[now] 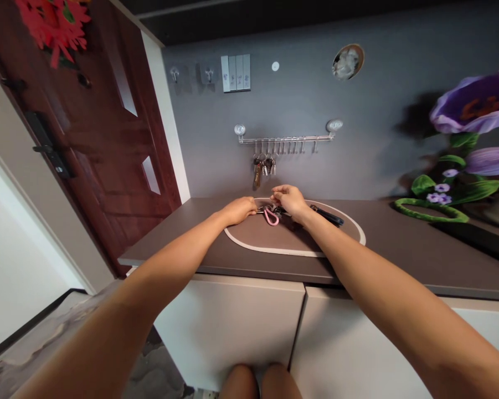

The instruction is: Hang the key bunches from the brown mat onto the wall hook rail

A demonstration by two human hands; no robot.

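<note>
On an oval mat with a pale rim lies a bunch of keys. A pink strap loop hangs from the bunch toward me. My left hand is closed at the left end of the bunch, its fingertips on a small metal piece that looks like a key. Just above the right part of the bunch is my right hand, its fingers curled together; what they hold, if anything, is hidden. A black strap-like object rests on the mat to the right of that hand.
On the wall behind, a clear hook rail carries several hanging keys. A switch panel is above it. Purple artificial flowers stand at the right of the countertop. A dark red door is at left.
</note>
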